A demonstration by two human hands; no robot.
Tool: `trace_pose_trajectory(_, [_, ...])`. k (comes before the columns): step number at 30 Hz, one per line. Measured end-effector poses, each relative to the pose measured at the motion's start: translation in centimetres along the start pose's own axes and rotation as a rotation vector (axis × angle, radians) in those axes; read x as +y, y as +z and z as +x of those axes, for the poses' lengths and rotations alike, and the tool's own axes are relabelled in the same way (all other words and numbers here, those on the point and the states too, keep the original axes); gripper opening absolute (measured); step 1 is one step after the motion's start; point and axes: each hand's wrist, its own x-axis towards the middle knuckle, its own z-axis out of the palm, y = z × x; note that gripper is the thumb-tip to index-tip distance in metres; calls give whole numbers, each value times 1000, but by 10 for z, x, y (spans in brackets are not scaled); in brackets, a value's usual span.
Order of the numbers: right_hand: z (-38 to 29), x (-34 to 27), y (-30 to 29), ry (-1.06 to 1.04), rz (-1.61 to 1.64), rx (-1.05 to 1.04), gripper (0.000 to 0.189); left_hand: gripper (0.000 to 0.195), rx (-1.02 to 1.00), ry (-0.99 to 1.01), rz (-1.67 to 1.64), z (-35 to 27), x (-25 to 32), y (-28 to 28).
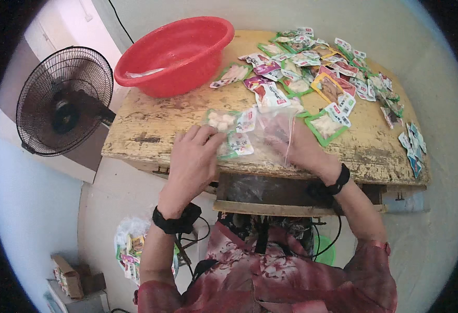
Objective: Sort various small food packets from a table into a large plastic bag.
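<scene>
A clear plastic zip bag (264,154) lies across the front of the worn wooden table, its mouth turned to the right. Inside it at the left are two small food packets, one with pale round pieces (221,120) and one with a white printed label (241,144). My left hand (195,150) grips the bag's left end, fingers curled over the packets' edge. Through the mouth, my right hand (287,137) reaches into the bag. Its fingers are blurred behind the plastic, so whether they hold something is unclear.
Many sealed food packets (330,88) are heaped at the table's right and back. A red plastic basin (178,58) stands back left, beside a black fan (66,101). Blue-white sachets (413,146) lie far right. Below the front edge, a drawer (264,207) is pulled out.
</scene>
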Motion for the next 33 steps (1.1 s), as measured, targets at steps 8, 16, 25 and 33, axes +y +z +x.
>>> trace_pose_trajectory(8, [6,3,7,-506,-2,267,36,39,35,90,-106,-5,-10,5])
trace_pose_trajectory(16, [10,-19,6,-403,-359,112,35,38,19,201,3,-8,-16,8])
trace_pose_trajectory(25, [13,1,6,-519,-174,174,54,44,167,119,-236,-5,-6,9])
trace_pose_trajectory(33, [-10,8,-3,-324,-84,-29,59,58,-101,24,158,6,20,23])
